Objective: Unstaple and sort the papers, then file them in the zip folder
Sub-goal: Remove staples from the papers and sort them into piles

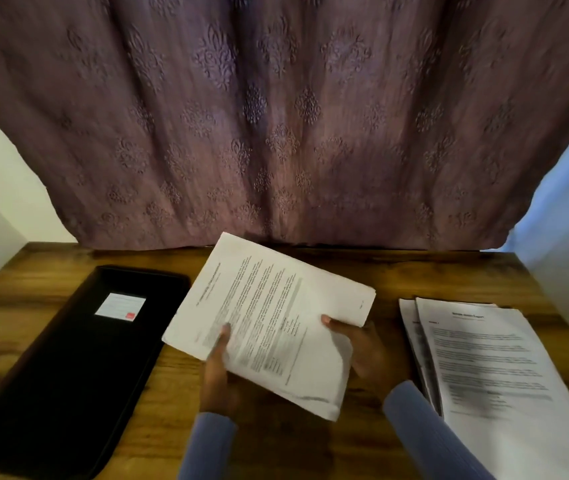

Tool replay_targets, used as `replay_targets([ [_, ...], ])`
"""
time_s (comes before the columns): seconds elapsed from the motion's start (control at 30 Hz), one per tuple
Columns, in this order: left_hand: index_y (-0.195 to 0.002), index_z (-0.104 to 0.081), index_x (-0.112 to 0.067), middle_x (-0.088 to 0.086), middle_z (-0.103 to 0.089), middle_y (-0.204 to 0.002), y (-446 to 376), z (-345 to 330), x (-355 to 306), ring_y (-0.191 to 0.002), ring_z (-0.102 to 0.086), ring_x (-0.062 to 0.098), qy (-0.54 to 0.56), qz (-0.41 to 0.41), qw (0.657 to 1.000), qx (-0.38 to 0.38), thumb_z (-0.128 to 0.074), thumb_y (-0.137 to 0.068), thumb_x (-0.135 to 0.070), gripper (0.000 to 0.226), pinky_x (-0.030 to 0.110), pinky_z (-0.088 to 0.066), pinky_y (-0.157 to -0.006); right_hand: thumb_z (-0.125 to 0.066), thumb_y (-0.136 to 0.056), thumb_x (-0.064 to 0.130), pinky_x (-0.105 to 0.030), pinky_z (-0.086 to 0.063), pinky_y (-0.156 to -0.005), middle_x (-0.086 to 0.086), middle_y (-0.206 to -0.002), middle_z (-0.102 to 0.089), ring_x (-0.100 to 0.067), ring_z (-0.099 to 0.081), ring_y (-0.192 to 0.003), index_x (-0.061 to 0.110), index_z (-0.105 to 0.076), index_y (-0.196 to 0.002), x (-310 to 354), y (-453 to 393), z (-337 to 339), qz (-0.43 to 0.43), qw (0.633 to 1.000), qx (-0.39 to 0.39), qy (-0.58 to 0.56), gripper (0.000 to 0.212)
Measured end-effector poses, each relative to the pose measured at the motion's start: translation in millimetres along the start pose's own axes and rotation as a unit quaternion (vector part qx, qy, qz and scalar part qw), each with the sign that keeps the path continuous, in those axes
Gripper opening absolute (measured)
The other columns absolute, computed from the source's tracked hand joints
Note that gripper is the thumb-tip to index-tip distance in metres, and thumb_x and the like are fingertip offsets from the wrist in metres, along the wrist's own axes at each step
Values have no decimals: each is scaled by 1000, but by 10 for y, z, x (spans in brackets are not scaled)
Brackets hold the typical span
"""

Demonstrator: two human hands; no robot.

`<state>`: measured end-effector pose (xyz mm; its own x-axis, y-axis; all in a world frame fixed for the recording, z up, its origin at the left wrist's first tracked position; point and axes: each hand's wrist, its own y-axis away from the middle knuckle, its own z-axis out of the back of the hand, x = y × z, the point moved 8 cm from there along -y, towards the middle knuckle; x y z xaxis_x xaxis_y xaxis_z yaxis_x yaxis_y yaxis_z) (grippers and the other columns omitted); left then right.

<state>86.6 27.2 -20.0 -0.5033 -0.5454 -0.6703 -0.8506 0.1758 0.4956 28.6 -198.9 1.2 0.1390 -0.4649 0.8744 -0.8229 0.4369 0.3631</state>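
Purple damask-patterned curtain (276, 116) hangs across the whole back of the scene, its hem reaching down to the far edge of a wooden worktop (26, 317) with a dark, streaked grain. Pale wall shows at either side of the fabric.

On the left part of the worktop lies a black zip folder (68, 368), closed and flat, angled so its long side runs away from the person; a white label (120, 305) with a small red mark sits on its cover.

Over the middle of the worktop, both hands hold up a bundle of printed papers (269, 320), tilted with its printed lines running diagonally. The left hand (219, 372) is closed on the lower left edge, thumb lying on the top sheet and fingers hidden underneath. The right hand (359, 351) is closed on the right side of the bundle, thumb pressed on the front page and the rest of the hand behind it. The lower right corner of the bundle curls and looks blurred. Whether a staple is in it cannot be told.

On the right, just beside the right blue sleeve (428, 434), a loose stack of printed sheets (484, 368) lies on the worktop, slightly fanned, its text too blurred to read.
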Motion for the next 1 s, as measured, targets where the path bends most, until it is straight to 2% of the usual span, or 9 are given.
replay_targets([
  [0.07, -119, -64, -15, 12, -68, -112, -7, 92, -202, -103, -64, 32, 107, 6, 994, 16, -59, -83, -51, 51, 51, -51, -88, -75, -70, 8, -37, -53, -70, -7, -101, -71, -25, -66, -94, 13, -64, -106, 111, -10, 66, 7, 999, 11, 41, 38],
  [0.13, -127, -58, -18, 11, -61, -125, -26, 217, -436, -118, -55, 35, 147, 5, 987, 61, -67, -65, -68, 81, 52, -37, -103, -76, -71, 10, -34, -51, -70, -3, -100, -71, -22, -65, -94, 19, -63, -106, 220, -32, 140, 17, 996, 28, 78, 39],
  [0.2, -125, -59, -20, 15, -58, -129, 5, 206, -550, -121, -51, 39, 78, 30, 989, 119, -76, -46, -71, 96, 56, -26, -109, -76, -70, 10, -34, -51, -73, -2, -100, -71, -21, -65, -96, 23, -63, -103, 297, -50, 181, 20, 993, 49, 109, 38],
  [0.33, -112, -66, -20, 19, -63, -118, -3, 75, -692, -106, -58, 42, -230, -20, 965, 121, -81, -64, -46, 56, 59, -42, -94, -75, -70, 10, -29, -51, -68, -1, -101, -69, -20, -65, -93, 25, -61, -100, 374, -32, 134, 41, 985, 66, 152, 36],
  [0.43, -120, -61, -14, 12, -67, -114, 17, -127, -753, -107, -63, 32, -241, -77, 961, 110, -65, -83, -18, 37, 56, -50, -89, -75, -70, 7, -36, -53, -75, 1, -102, -67, -17, -64, -95, 27, -59, -100, 437, 1, 109, 86, 986, 51, 131, 39],
  [0.53, -120, -60, -13, 3, -70, -109, 143, -218, -848, -100, -66, 17, -274, -174, 942, 90, -62, -85, -7, 36, 31, -58, -74, -79, -64, 12, -35, -55, -80, 3, -105, -66, -14, -62, -98, 28, -56, -105, 473, 42, 127, 115, 984, 46, 127, 49],
  [0.7, -94, -57, -31, -29, -69, -78, 286, -246, -779, -79, -66, 2, -312, -223, 921, 63, -62, -85, -6, 27, 10, -52, -59, -90, -31, 48, -22, -56, -69, 8, -98, -72, -8, -67, -92, 22, -59, -108, 424, 115, 154, 126, 978, 59, 153, 87],
  [0.8, -99, -62, -25, -18, -72, -89, 263, -296, -796, -86, -68, 2, -319, -239, 915, 70, -62, -85, -10, 21, 13, -53, -64, -89, -29, 53, -29, -57, -74, -1, -108, -68, -17, -66, -98, 13, -56, -118, 443, 72, 195, 136, 978, 34, 156, 103],
  [1.0, -103, -65, -15, -13, -74, -90, 209, -251, -719, -86, -70, 10, -300, -225, 924, 80, -62, -84, -3, 22, 18, -55, -62, -81, -60, 13, -26, -56, -75, -1, -108, -68, -18, -64, -101, 15, -58, -115, 337, 40, 238, 125, 982, 19, 138, 59],
])
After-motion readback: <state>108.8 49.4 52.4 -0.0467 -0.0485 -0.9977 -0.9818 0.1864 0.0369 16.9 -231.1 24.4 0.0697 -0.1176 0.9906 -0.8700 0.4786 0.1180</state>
